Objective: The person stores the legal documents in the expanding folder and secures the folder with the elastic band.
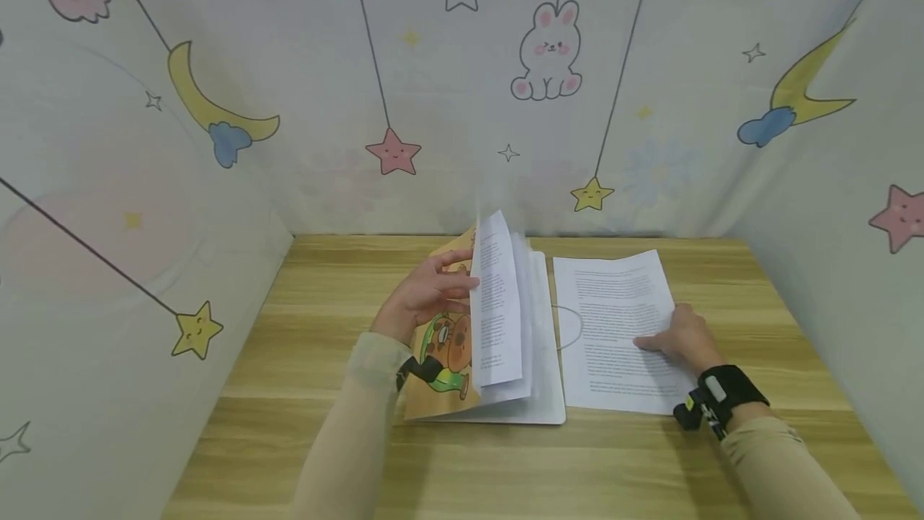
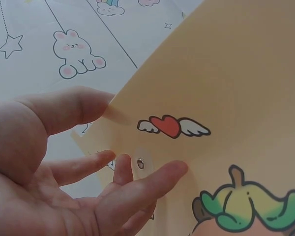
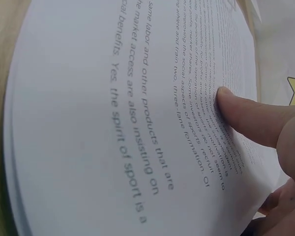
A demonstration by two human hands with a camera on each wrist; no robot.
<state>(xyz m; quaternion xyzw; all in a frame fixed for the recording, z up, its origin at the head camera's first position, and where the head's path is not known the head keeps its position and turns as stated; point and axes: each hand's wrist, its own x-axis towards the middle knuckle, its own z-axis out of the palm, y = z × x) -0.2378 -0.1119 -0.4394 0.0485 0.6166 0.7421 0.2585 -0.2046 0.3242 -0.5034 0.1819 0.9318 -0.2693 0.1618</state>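
Note:
A tan folder [image 1: 433, 404] with a cartoon cover stands partly open on the table, its printed pages [image 1: 498, 311] raised at a slant. On the cover side is my left hand [image 1: 426, 295], fingers spread and fingertips at the edge of the raised pages. The left wrist view has these fingers against the tan cover [image 2: 246, 73], beside a winged heart and a small metal snap. To the right lie printed sheets of paper [image 1: 613, 319]. My right hand [image 1: 682, 339] pinches their right side, thumb on top in the right wrist view; the other fingers are partly hidden.
The wooden table [image 1: 491, 464] carries the folder and the sheets. Pale curtains [image 1: 462, 87] with printed rabbits, stars and moons enclose it at the back and both sides. A thin curved line [image 1: 577, 327] crosses from the folder onto the sheets.

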